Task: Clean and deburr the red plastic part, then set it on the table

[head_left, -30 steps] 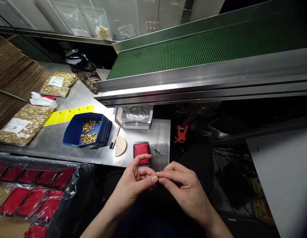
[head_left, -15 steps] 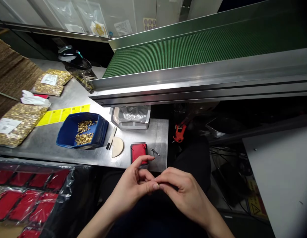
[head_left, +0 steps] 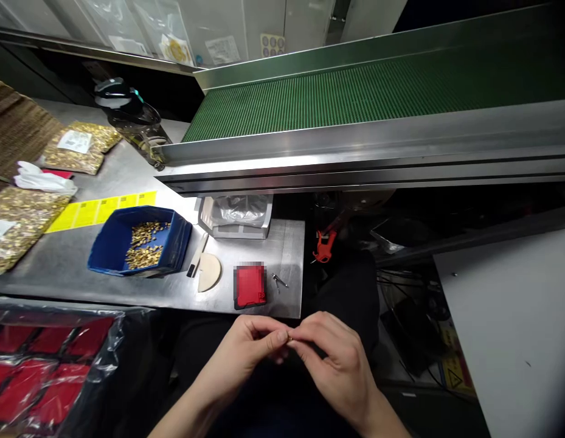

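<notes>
My left hand (head_left: pixel 252 347) and my right hand (head_left: pixel 334 353) meet at the fingertips, low in the middle of the view, just off the metal table's front edge. Both are closed in a pinch on a tiny gold-coloured piece (head_left: pixel 289 338), mostly hidden by the fingers. Beyond them on the table lies a red case (head_left: pixel 250 286) with a black edge. To its right is a small metal tool (head_left: pixel 279 281). A pale round disc (head_left: pixel 210 272) and a thin blade-like tool (head_left: pixel 197 255) lie to the left.
A blue bin (head_left: pixel 100 249) holds small gold pieces. Behind it are a yellow label strip (head_left: pixel 104 210), bags of gold pieces (head_left: pixel 29 222) and a bottle (head_left: pixel 136 125). A grey bin (head_left: pixel 241 231) sits below the green conveyor (head_left: pixel 309 100). Plastic-wrapped red cases (head_left: pixel 58 389) lie lower left.
My left index finger, stretched out over the red case before, has drawn back to the pinch, uncovering the case. The gold-coloured piece now shows between the fingertips. The view has shifted slightly.
</notes>
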`<state>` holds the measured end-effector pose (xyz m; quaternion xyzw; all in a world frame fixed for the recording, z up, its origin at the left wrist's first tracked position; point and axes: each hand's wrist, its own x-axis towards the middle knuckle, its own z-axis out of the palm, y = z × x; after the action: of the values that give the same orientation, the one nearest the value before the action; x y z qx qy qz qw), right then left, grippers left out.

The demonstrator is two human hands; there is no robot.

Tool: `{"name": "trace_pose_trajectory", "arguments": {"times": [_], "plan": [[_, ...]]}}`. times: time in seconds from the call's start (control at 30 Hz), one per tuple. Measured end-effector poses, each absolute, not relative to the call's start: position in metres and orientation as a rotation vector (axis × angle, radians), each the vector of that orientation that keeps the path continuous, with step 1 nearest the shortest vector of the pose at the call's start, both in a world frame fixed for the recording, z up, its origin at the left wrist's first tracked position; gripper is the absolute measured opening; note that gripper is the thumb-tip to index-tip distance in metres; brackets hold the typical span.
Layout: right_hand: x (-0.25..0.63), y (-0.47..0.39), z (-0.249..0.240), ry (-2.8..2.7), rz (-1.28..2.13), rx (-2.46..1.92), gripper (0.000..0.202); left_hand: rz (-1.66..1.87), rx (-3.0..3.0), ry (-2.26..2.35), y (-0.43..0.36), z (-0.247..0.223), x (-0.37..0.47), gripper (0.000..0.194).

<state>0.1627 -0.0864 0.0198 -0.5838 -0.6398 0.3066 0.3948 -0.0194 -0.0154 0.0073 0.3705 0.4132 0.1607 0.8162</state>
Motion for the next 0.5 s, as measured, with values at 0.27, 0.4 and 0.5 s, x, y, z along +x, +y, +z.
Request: {"name": "trace_pose_trajectory", "arguments": {"times": [0.27,0.4,0.5], "plan": [[0.176,-0.097,0.045,-1.864,0.457,-1.724,0.018,0.229,0.964,0.727,-0.008,-0.014,0.009,0.05],[0.221,-0.11,0.106,-1.529,0.451,-1.911,0.011,0.272,1.289,0.733,0.007,-0.044,0.053,0.048],[0.271,-0.135,0.173,-1.157,0.158,-1.996,0.01,0.451,1.706,0.719,0.027,-0.087,0.081,0.031]]}}
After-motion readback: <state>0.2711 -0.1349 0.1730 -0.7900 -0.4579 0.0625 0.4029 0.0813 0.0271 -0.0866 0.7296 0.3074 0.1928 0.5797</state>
